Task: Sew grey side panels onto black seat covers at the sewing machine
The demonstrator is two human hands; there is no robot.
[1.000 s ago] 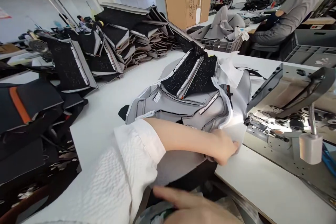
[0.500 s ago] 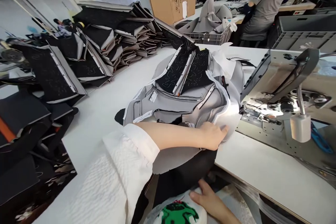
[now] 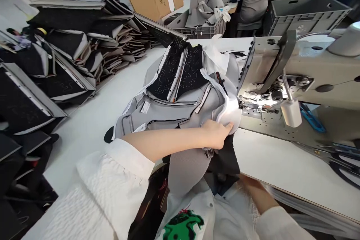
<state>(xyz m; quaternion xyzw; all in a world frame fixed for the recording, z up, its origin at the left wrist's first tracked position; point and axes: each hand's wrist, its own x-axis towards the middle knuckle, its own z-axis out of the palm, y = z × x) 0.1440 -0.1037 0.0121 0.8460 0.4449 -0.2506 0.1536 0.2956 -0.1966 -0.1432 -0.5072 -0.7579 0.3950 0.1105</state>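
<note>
Grey sewn cover (image 3: 168, 111): ahead of you on the worktable (image 3: 264, 153), long axis running away, leaning slightly right; sewing machine (image 3: 317, 58) just right.
Left hand (image 3: 215, 135): nearer, at the cover's near-right edge, fingers partly curled, forefinger extended; you cannot tell whether it grips.
Right hand: hidden near the hanging black fabric (image 3: 226, 157); opening and hold unclear.
</note>
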